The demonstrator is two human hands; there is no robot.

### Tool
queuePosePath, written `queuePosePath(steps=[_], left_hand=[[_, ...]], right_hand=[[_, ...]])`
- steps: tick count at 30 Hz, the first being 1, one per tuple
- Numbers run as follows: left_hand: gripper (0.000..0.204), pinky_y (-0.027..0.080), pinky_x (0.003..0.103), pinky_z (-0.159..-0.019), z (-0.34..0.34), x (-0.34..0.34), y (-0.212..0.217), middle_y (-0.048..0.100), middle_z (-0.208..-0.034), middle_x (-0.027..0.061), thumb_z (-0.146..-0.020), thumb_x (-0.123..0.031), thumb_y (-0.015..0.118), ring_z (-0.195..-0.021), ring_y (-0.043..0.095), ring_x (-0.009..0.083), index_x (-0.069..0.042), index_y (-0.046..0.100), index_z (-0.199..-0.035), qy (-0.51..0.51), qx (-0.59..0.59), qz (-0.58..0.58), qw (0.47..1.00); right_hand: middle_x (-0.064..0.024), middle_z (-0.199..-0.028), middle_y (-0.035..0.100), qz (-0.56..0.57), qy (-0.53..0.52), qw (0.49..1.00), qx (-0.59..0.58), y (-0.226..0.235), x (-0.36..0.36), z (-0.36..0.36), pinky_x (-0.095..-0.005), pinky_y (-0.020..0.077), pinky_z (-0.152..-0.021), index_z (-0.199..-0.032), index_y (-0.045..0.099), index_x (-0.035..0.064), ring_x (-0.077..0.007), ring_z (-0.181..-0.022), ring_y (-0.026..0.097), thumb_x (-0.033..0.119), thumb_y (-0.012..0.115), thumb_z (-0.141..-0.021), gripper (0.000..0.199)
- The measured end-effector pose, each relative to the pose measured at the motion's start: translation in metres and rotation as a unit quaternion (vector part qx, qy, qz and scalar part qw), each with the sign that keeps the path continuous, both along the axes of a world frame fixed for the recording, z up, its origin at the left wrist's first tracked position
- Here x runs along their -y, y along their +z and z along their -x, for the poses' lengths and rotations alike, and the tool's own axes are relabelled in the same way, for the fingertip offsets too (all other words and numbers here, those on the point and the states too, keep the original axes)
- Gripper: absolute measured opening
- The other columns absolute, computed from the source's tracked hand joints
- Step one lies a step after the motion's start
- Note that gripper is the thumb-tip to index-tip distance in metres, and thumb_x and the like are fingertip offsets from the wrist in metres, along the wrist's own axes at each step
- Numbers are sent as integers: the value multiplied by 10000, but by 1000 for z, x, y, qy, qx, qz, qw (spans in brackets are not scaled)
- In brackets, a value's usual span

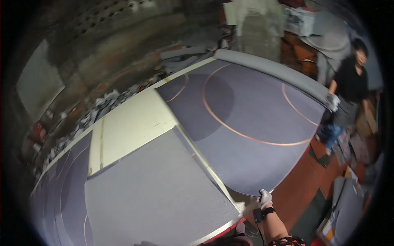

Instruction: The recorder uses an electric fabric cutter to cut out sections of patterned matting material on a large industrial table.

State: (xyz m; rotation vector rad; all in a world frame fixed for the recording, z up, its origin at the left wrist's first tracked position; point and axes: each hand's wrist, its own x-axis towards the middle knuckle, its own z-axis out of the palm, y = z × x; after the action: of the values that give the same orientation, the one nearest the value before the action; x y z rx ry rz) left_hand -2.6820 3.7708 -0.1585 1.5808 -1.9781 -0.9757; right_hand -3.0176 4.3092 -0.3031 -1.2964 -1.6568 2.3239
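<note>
My right hand [266,199], in a white glove with a black strap and small dark device at the wrist, pinches the near corner of a purple-grey carpet sheet [254,160]. The sheet has copper-coloured curved lines. It stretches away over the table, and its far end is a thick grey roll [271,71]. My left hand is not in view. Beside the sheet, to the left, lies a plain grey piece [160,188], seemingly a carpet piece with its backing up. At the right end of the roll, a co-worker's gloved hand [333,102] touches it.
The pale table top [133,121] shows between the pieces, and more patterned carpet [61,192] lies at far left. Scraps [100,102] heap along the wall. A co-worker [351,86] stands at right. Reddish-brown boards [297,192] and stacked offcuts [338,201] lie at lower right.
</note>
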Motion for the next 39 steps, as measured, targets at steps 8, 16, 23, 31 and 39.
queuePosePath(steps=[8,16,23,31,39], left_hand=[[484,482,346,-931,8,26,-23,660,-1148,162,-862,-283,670,-1063,617,251,55,587,-1198,-75,-51,-116,989],[574,431,342,-1023,-109,74,-61,591,-1256,175,-955,-380,590,-1189,553,251,47,492,-1327,52,-259,-188,946],[699,316,363,-1134,-221,179,-110,408,-1484,226,-965,-425,524,-1389,384,326,42,340,-1452,197,-234,-209,929],[370,490,373,-745,-292,317,-131,554,-943,84,-970,-385,505,-821,559,234,-34,501,-1086,282,-554,-258,740],[563,492,469,-812,-338,410,-171,632,-1040,130,-902,-565,549,-929,585,278,-96,579,-1213,394,-518,-346,676]], right_hand=[[-66,-1154,543,-216,511,786,-275,-45,-80,-77,-318,406,-866,-1201,513,61,-182,-1048,482,403,497,-988,403],[-79,-978,646,162,515,830,139,-9,97,-189,-345,525,-729,-1143,607,57,-207,-853,615,484,501,-970,473],[-224,-1193,560,156,694,692,125,-34,329,-198,-451,484,-904,-1361,337,-42,-334,-1072,569,756,511,-842,968],[-179,-1317,504,119,470,873,45,2,419,-214,-509,434,-1000,-1367,453,165,-284,-1230,485,646,590,-833,731],[-107,-928,679,-163,333,928,37,63,468,-263,-327,530,-664,-1189,602,-36,-204,-778,617,266,567,-951,386]])
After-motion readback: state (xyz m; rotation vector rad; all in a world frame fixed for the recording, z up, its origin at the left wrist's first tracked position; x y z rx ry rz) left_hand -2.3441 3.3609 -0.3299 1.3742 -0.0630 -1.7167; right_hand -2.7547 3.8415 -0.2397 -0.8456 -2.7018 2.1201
